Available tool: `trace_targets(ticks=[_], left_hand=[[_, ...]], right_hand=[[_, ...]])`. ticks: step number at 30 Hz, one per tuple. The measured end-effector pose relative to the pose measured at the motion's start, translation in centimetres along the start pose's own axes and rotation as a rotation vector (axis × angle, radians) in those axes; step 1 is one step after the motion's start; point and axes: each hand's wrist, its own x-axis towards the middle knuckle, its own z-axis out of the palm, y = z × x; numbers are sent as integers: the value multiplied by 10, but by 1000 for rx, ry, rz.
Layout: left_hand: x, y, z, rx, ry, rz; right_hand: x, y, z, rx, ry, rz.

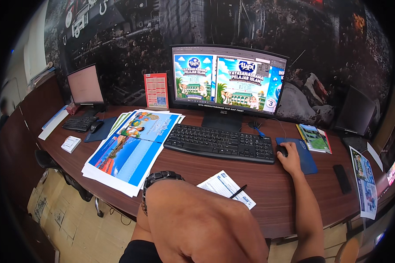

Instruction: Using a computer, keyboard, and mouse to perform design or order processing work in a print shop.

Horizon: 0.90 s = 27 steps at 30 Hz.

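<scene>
Black mouse (282, 151) on blue pad (299, 154), right of centre on tabletop (276, 188), just beside keyboard (219, 142). Covered by right hand (290, 158), fingers curled loosely over it. Left hand hidden behind raised forearm, state unclear. Best kept: wrist low, small strokes, eyes on monitor (228, 79).

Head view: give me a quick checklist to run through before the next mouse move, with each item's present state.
1. Right hand on the mouse: ok, the palm covers it.
2. Mouse on the blue mouse pad: ok, near its left edge.
3. Monitor on and showing artwork: ok.
4. Keyboard unobstructed: ok.
5. Left hand free: cannot tell, only the raised forearm with a wristwatch shows.
6. Pen clear of the mouse: ok, it lies on a printed form.
</scene>
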Motion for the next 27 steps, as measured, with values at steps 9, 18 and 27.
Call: trace_targets(ticks=[9,18,27], left_hand=[[6,2,-7,-33,-28,-59],[33,32,-42,251,-447,-372],[33,31,-24,160,-463,-423]], right_hand=[[1,4,-1,2,-7,18],[-3,18,2,-74,64,-44],[1,18,1,-64,21,-97]])
